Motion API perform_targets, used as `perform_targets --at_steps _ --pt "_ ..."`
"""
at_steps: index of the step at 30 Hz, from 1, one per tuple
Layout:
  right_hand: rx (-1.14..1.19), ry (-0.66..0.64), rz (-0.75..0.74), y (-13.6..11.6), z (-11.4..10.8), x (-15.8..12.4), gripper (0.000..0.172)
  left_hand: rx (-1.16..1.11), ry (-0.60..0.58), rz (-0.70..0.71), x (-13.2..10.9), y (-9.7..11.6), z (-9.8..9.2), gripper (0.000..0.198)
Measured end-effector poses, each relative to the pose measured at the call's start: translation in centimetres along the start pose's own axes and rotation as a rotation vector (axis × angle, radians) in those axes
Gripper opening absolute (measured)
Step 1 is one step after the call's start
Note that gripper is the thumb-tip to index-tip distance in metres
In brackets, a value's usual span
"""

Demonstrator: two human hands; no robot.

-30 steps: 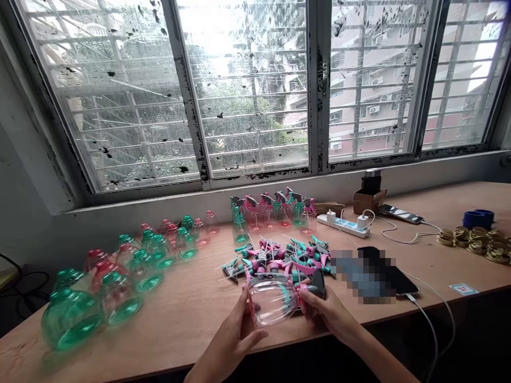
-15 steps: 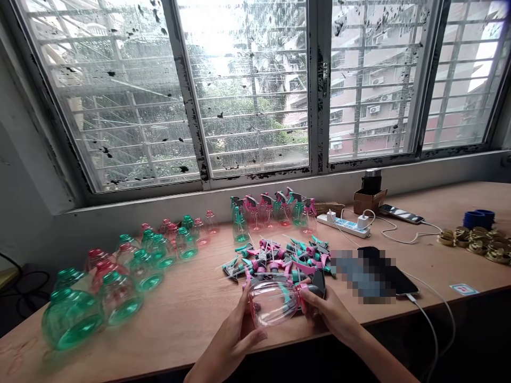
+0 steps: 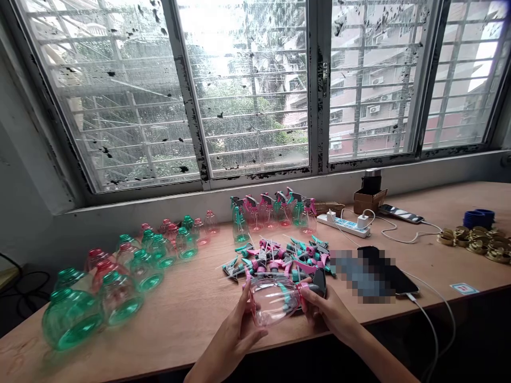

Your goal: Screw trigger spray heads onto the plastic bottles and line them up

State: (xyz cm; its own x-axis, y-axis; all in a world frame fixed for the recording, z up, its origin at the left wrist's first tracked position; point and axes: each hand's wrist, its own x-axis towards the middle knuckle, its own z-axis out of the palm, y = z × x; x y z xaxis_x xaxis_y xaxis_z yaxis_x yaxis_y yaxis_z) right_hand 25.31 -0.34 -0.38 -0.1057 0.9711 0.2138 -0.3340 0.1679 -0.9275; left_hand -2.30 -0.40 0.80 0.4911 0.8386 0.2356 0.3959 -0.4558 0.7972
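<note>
I hold a clear pink-tinted spray bottle (image 3: 271,300) on its side just above the wooden table's (image 3: 187,308) near edge. My left hand (image 3: 235,335) wraps round its base from below. At the bottle's neck, my right hand (image 3: 325,311) is closed on the pink and grey trigger head (image 3: 313,290). A pile of loose pink and teal trigger heads (image 3: 279,255) lies right behind the bottle. Empty green and pink bottles (image 3: 115,276) stand to the left, and finished bottles with heads (image 3: 273,210) stand in a row near the window.
A blurred patch and a black phone (image 3: 395,279) on a white cable lie to the right. Further back are a power strip (image 3: 347,224), a small box (image 3: 369,199), a second phone (image 3: 401,214), gold lids (image 3: 479,242) and blue caps (image 3: 478,218).
The bottle has turned slightly in my hands and my left fingers have shifted on its base. Nothing else on the table has moved.
</note>
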Motion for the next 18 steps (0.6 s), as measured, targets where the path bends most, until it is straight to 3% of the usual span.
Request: perform_targets --at_steps 18 --pt "0.009 -0.003 0.001 0.2 -0.1 0.0 0.036 -0.013 -0.057 -0.02 -0.1 2.1 -0.6 0.097"
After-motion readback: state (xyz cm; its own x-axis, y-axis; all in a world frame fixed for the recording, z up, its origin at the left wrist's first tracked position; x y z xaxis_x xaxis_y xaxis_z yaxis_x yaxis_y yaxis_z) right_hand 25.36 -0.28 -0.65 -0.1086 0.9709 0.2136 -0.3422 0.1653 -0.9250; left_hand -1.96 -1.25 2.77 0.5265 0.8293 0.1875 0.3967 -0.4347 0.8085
